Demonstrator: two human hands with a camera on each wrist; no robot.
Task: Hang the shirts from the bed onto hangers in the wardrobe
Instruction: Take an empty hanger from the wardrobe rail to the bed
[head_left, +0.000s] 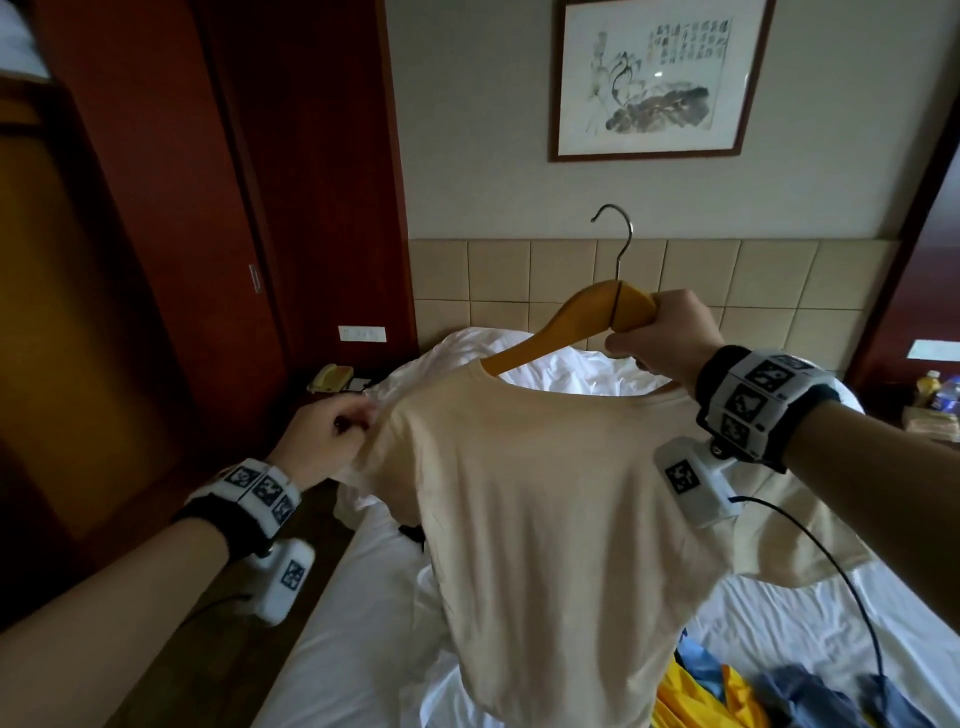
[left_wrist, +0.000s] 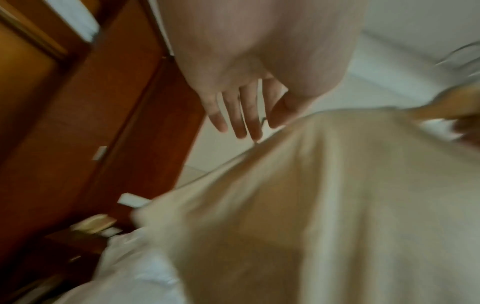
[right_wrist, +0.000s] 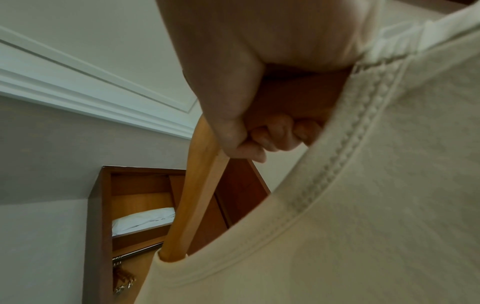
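A cream shirt (head_left: 545, 493) hangs over the bed (head_left: 363, 623) on a wooden hanger (head_left: 571, 322) with a metal hook (head_left: 621, 234). The hanger's left arm runs inside the neck opening. My right hand (head_left: 639, 338) grips the hanger just right of its hook. In the right wrist view its curled fingers (right_wrist: 272, 142) wrap the hanger (right_wrist: 197, 195) beside the shirt collar (right_wrist: 363, 205). My left hand (head_left: 358, 415) pinches the shirt's left shoulder. The blurred left wrist view shows its thumb and fingertips (left_wrist: 255, 131) at the edge of the shirt (left_wrist: 324, 205).
The red-brown wardrobe (head_left: 130, 260) stands at left; its open inside with a rail (right_wrist: 137, 252) shows in the right wrist view. Yellow clothes (head_left: 727, 691) and blue clothes (head_left: 810, 691) lie on the bed. A phone (head_left: 330, 376) sits on the left nightstand, bottles (head_left: 940, 392) at right.
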